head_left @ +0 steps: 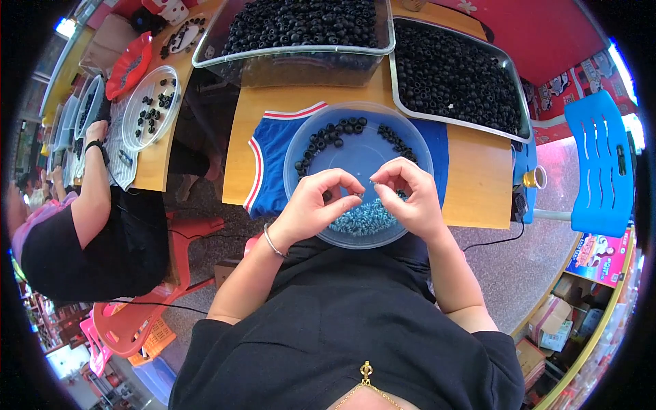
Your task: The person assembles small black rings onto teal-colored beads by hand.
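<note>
Blue pieces (362, 220) are lying at six o'clock in your round tray (362, 160). Above it, your left hand (312, 206) and right hand (418, 201) are curling thumb toward forefinger; whether they are pinching anything cannot be told. Black pieces (335, 131) are resting at ten and one o'clock; a clear tub (294, 68) is standing beyond, at eleven.

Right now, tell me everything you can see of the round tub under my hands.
The tub is round, shallow and see-through, apparently plastic, with a thin rim. It sits upright on a blue cloth on the table, its near edge seeming to overhang. Black pieces lie in two groups at its far left and far right; small teal pieces heap at the near side. The left hand and right hand are above it; any touch is unclear.
</note>
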A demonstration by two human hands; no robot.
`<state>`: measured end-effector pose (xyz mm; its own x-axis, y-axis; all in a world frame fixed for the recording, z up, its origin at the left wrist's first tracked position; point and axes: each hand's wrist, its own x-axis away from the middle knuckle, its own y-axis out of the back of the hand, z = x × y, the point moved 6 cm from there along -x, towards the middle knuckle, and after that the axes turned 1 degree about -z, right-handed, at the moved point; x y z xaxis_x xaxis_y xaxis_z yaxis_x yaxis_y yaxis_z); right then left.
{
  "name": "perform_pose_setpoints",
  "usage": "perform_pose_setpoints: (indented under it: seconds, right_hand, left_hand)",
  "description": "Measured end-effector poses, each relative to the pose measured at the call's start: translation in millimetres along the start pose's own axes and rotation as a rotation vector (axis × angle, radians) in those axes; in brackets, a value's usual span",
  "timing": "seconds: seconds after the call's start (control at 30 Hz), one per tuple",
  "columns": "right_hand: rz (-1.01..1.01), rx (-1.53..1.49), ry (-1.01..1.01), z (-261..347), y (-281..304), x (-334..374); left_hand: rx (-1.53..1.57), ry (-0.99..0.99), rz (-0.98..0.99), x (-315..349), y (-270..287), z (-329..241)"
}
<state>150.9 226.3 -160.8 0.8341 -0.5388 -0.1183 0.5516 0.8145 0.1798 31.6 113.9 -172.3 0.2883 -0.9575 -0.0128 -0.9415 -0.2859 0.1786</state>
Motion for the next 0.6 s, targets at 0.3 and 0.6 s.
perform_pose_setpoints:
  seconds: [0.3,0.6]
  right_hand:
    - [0.013,-0.662,-0.265,-14.8,-6.7,2.6]
    - [0.126,-0.356,-0.227,-14.0,-20.3,6.0]
  left_hand:
    - [-0.044,-0.067,-0.128,5.7,7.3,-9.6]
    - [-0.232,-0.27,-0.259,5.7,6.1,-33.5]
